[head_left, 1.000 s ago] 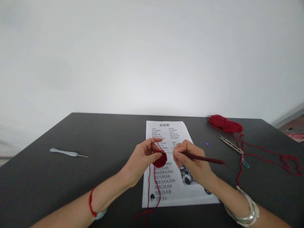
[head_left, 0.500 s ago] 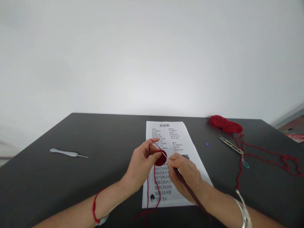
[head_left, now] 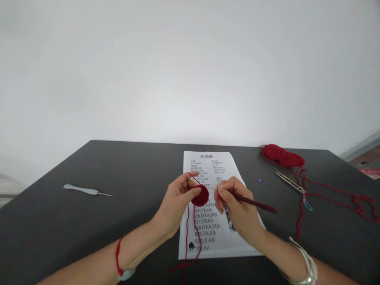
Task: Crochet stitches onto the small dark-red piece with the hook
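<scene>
Between the thumb and fingers of my left hand (head_left: 180, 198) is a small round red crochet piece (head_left: 201, 196). Red working yarn (head_left: 193, 179) runs over my raised left index finger, and red strands (head_left: 187, 233) hang below the piece. My right hand (head_left: 237, 200) grips a crochet hook (head_left: 255, 203) with a dark brown handle, held pen-like. Its thin metal shaft points left, with the tip at the upper edge of the red piece. Whether the tip is inside a stitch cannot be made out.
Under my hands lies a printed pattern sheet (head_left: 204, 251) on the dark table (head_left: 133, 166). A grey-handled hook (head_left: 86, 190) rests at left. To the right are a purple stitch marker (head_left: 260, 181), thread snips (head_left: 287, 181), and a red yarn skein (head_left: 282, 155) with loose strands.
My right hand has turned, swinging the hook's handle from steeply downward to nearly level, pointing right. The crochet piece now faces the camera slightly more; my left hand stays nearly in place.
</scene>
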Demonstrator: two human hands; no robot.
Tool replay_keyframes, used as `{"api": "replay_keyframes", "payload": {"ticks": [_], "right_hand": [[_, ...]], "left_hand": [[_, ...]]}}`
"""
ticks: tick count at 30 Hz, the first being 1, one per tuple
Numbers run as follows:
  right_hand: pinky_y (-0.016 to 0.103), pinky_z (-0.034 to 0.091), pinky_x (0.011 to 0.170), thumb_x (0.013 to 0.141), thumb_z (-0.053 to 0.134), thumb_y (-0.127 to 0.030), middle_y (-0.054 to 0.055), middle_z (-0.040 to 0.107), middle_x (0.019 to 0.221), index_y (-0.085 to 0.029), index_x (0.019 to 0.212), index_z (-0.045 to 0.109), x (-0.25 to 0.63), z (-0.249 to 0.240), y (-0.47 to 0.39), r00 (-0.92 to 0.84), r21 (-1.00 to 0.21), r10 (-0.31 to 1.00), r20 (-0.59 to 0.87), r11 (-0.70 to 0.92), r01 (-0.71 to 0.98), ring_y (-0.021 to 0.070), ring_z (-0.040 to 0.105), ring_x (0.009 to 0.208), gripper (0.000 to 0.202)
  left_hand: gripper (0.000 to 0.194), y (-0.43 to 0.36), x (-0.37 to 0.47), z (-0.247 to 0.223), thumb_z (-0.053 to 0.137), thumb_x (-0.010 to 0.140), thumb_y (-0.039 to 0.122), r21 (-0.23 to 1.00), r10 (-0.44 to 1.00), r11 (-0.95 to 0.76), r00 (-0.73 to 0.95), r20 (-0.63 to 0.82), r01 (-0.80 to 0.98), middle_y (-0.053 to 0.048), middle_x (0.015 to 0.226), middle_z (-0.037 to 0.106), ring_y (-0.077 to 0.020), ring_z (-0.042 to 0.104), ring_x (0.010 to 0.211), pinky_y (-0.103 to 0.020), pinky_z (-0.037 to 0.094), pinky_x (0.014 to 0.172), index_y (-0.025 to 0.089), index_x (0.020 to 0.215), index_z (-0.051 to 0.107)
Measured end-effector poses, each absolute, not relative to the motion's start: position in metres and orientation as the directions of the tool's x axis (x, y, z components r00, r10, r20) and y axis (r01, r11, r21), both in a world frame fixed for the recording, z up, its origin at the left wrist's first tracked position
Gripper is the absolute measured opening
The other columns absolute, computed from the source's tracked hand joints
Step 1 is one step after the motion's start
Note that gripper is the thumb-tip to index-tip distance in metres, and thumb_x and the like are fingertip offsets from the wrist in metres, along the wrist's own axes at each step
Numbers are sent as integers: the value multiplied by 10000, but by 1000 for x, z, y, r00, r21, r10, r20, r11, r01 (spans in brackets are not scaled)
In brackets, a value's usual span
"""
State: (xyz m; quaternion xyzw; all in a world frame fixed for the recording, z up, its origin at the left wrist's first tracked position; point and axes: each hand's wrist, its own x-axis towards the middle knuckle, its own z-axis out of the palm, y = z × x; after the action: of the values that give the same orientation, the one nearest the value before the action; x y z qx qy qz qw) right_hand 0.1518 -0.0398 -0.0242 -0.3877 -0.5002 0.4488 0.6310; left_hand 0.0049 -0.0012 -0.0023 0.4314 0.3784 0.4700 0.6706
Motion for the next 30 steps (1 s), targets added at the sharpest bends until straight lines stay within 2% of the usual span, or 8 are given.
{"api": "replay_keyframes", "payload": {"ticks": [2, 5, 9, 12, 18, 24, 27, 30], "right_hand": [[202, 370, 419, 837, 602, -251, -40, 564, 606, -203, 703, 533, 152, -21, -36, 65, -907, 981, 185, 196, -373, 81, 465, 456, 159], [184, 366, 403, 796, 656, -237, -33, 593, 605, -191, 680, 540, 152, -20, -32, 15, -845, 997, 81, 77, -529, 75, 465, 456, 170], [173, 361, 394, 773, 677, -206, -23, 603, 587, -177, 647, 535, 154, -20, -28, -59, -788, 998, 10, -29, -616, 70, 456, 456, 193], [168, 349, 388, 766, 679, -205, -28, 597, 572, -176, 652, 538, 159, -19, -26, -105, -796, 994, 10, -56, -603, 65, 441, 443, 185], [187, 332, 393, 796, 650, -205, -42, 574, 575, -189, 698, 540, 171, -20, -25, -111, -914, 978, 175, 120, -388, 71, 447, 430, 149], [200, 326, 413, 831, 585, -186, -49, 522, 582, -193, 712, 522, 175, -22, -28, -93, -958, 956, 278, 269, -98, 74, 424, 438, 134], [206, 342, 421, 849, 547, -186, -44, 498, 612, -205, 727, 511, 173, -21, -33, -77, -931, 933, 351, 356, 78, 86, 420, 467, 129], [214, 395, 476, 852, 515, -130, -31, 526, 659, -220, 756, 497, 167, -22, -39, -89, -787, 841, 534, 532, 311, 99, 469, 523, 133]], "left_hand": [[351, -1, 5, -3, 704, 645, 121, 927, 951, 208, 288, -116, -312, 52, 658, 580, -94, 518, 624, -240, 399, 647, 157, 986, 627], [374, -2, 5, -3, 707, 640, 116, 923, 944, 233, 301, -137, -308, 52, 655, 578, -92, 514, 617, -240, 395, 637, 154, 1001, 618], [418, -2, 4, -4, 714, 638, 106, 923, 933, 252, 325, -152, -291, 56, 664, 568, -87, 508, 624, -235, 397, 639, 146, 1039, 607], [417, -1, 3, -4, 720, 637, 107, 929, 930, 242, 340, -139, -281, 57, 670, 567, -85, 507, 622, -236, 401, 642, 142, 1037, 609], [389, -1, 3, -3, 693, 672, 100, 949, 933, 194, 346, -100, -249, 64, 641, 565, -82, 502, 592, -228, 394, 608, 149, 1045, 596], [392, 0, 3, -2, 690, 665, 101, 957, 941, 164, 330, -78, -240, 68, 629, 566, -77, 506, 586, -215, 398, 590, 135, 1042, 590], [398, -1, 3, -1, 683, 664, 99, 959, 944, 154, 322, -72, -239, 73, 624, 562, -72, 506, 582, -210, 401, 586, 130, 1048, 583], [394, -3, 4, 0, 675, 661, 101, 964, 950, 141, 303, -69, -223, 74, 614, 557, -76, 509, 583, -213, 411, 589, 125, 1042, 582]]}}
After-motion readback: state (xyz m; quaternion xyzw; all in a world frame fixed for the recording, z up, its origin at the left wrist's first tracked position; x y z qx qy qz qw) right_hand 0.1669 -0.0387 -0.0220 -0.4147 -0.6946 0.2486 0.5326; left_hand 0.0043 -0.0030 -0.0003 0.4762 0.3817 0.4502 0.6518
